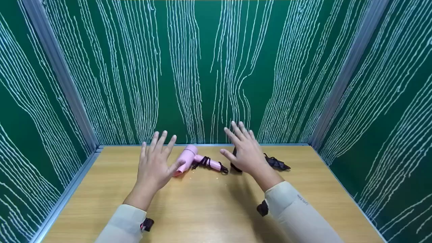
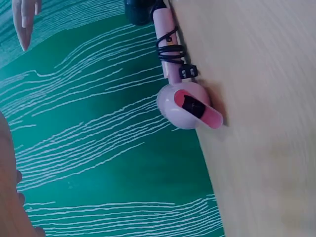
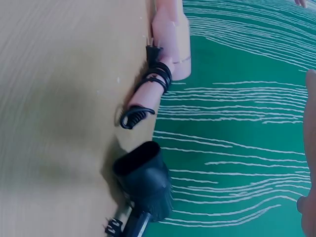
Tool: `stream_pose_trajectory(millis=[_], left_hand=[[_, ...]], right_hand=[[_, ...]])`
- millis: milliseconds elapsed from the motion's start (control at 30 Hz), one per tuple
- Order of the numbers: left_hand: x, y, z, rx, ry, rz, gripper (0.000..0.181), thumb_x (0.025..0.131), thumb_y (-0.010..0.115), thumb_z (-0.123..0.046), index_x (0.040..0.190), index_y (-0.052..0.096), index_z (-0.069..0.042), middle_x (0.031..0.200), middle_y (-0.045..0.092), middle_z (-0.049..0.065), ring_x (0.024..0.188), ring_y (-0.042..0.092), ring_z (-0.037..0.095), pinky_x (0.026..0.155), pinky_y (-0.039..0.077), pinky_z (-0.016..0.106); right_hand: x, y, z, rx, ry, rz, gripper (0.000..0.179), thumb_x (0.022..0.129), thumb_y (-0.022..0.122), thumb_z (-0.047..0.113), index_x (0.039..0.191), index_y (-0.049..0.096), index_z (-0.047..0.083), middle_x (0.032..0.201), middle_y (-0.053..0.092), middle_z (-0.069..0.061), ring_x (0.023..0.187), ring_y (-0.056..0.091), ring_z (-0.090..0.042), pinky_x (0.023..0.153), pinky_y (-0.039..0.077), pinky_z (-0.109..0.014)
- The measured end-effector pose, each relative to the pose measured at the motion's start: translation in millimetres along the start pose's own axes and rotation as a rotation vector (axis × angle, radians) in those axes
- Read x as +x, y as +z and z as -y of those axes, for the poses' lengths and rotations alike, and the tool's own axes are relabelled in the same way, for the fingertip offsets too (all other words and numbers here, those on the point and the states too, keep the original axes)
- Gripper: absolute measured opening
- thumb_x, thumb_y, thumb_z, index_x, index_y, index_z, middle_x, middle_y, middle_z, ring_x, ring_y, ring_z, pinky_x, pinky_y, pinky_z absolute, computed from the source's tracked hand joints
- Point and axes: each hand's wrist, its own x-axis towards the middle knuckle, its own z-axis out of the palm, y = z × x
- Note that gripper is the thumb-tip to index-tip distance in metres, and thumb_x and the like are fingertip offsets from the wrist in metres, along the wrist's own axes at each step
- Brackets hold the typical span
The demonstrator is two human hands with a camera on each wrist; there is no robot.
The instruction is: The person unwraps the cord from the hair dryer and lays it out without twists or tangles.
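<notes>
My left hand (image 1: pixel 154 166) is held up over the table with its fingers spread and nothing in them. Its thumb side overlaps the nozzle end of a pink hair dryer (image 1: pixel 189 156) in the head view. The black cord (image 2: pixel 172 53) of that dryer is wound round its handle. Spread in the same way, my right hand (image 1: pixel 249 153) hovers in front of a black hair dryer (image 3: pixel 143 185) and hides much of it in the head view. That dryer's flat nozzle shows in the right wrist view, and its cord-wrapped handle (image 1: pixel 278 164) points right.
Both dryers lie near the back edge of a wooden table (image 1: pixel 199 209). Green panels (image 1: pixel 209 67) with white wavy lines stand at the back and sides, joined by grey metal posts (image 1: pixel 349 67). Small pale specks (image 1: pixel 190 178) lie in front of the pink dryer.
</notes>
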Motion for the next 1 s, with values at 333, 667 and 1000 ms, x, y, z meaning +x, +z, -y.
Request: stream_pose_trajectory(millis=[333,667,1000], left_hand=[[-3.6,28.9,9.3,-0.124,-0.122,0.085,0.089,0.109,0.051,-0.077,0.181,0.031,-0.028,0.190,0.024,0.009,0.178,0.014,0.042,0.139,0.015,0.077],[-8.8,70.6,25.0,-0.372,-0.337,0.248,0.083,0.117,0.048,-0.066,0.182,0.026,-0.019,0.190,0.023,0.016,0.177,0.011,0.047,0.139,0.014,0.075],[-12.2,92.3,25.3,-0.633,-0.471,0.340,0.078,0.120,0.039,-0.063,0.179,0.035,-0.012,0.186,0.031,0.021,0.174,0.020,0.052,0.139,0.018,0.073]], right_hand=[[-0.1,41.0,18.7,0.099,0.049,0.102,0.089,0.112,0.054,0.071,0.183,0.016,0.033,0.192,0.002,0.000,0.179,0.006,-0.031,0.143,0.015,-0.058],[-6.3,88.6,31.3,0.273,0.139,0.257,0.082,0.116,0.060,0.055,0.183,0.018,0.035,0.193,0.006,0.003,0.179,0.012,-0.031,0.141,0.027,-0.060],[-6.1,116.2,35.3,0.291,0.101,0.287,0.082,0.115,0.061,0.055,0.182,0.027,0.021,0.190,0.020,-0.015,0.177,0.019,-0.040,0.139,0.033,-0.060]])
